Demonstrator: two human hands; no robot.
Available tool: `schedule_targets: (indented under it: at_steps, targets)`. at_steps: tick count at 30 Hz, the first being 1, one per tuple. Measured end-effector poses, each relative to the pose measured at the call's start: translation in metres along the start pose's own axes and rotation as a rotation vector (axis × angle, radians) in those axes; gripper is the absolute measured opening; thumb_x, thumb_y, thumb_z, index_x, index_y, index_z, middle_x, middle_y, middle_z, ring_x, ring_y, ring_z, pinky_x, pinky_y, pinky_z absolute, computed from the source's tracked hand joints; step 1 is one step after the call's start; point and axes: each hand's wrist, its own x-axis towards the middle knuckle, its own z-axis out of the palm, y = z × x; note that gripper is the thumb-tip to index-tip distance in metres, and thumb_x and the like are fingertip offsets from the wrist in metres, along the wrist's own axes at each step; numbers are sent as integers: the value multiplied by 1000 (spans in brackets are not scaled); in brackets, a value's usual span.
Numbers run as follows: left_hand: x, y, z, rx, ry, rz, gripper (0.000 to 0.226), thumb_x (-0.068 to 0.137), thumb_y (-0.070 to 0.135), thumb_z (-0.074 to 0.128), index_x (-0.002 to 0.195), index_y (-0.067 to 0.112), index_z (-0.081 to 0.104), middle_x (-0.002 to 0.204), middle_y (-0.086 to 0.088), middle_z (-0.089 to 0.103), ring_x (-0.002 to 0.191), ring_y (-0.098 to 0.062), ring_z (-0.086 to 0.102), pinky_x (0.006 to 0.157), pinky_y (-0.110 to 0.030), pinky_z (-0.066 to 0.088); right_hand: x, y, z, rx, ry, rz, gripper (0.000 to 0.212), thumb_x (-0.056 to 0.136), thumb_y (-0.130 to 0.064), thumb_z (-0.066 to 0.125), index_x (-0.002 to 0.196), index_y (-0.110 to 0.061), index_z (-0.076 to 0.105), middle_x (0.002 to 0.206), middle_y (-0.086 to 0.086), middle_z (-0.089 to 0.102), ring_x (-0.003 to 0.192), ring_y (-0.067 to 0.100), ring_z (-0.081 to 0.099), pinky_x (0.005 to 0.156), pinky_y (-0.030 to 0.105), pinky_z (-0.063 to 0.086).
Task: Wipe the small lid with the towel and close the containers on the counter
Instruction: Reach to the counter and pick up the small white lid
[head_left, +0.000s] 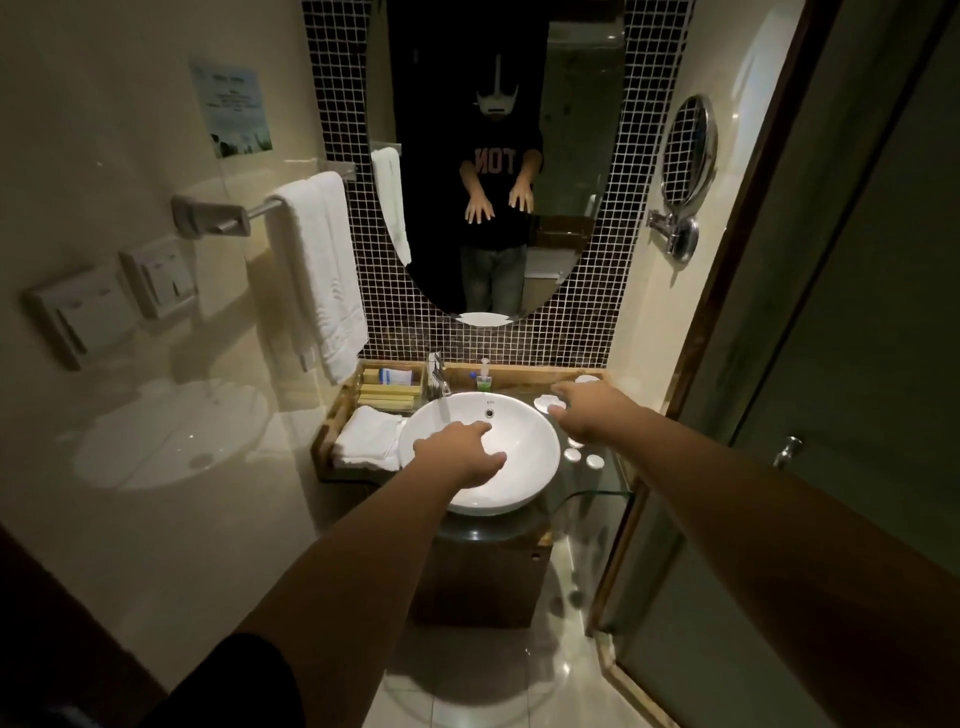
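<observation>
My left hand (460, 451) hovers over the white basin (524, 488), fingers spread, holding nothing. My right hand (592, 410) reaches over the glass counter (605, 483) to the right of the basin, fingers apart and empty. Just beyond its fingertips lies a white dish-like piece (546, 401), with another white piece (586, 379) farther back. Two small round white lids or containers (572, 455) (594, 461) sit on the glass below my right wrist; a third (575, 442) is partly hidden by it. A folded white towel (366, 438) rests left of the basin.
A wooden tray (340, 402) at the back left holds boxed toiletries. The tap (438, 375) and a small green bottle (484, 381) stand behind the basin. A long white towel (319, 270) hangs on a wall rail. A glass shower door (831, 364) closes the right side.
</observation>
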Motion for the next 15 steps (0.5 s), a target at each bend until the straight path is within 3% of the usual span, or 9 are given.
schedule_targets:
  at_steps: [3, 8, 15]
  targets:
    - [41, 18, -19, 17, 50, 1, 70, 85, 66, 44, 148, 38, 32, 155, -2, 40, 138, -29, 40, 107, -57, 36, 48, -8, -17, -7, 27, -73, 50, 98, -44, 45, 145, -26, 48, 139, 11, 60, 123, 31, 56, 89, 40, 47]
    - [113, 27, -53, 57, 105, -6, 70, 86, 63, 46, 149, 33, 33, 153, -10, 42, 136, -32, 42, 106, -54, 41, 133, -1, -41, 48, 18, -156, 59, 99, -41, 47, 154, -22, 37, 156, 13, 44, 141, 34, 42, 113, 46, 38]
    - [195, 8, -57, 125, 101, -104, 71, 86, 66, 43, 148, 34, 34, 153, -5, 42, 137, -30, 42, 104, -52, 42, 235, 11, -26, 52, 15, -234, 56, 101, -41, 43, 154, -21, 37, 156, 14, 43, 140, 34, 43, 112, 48, 40]
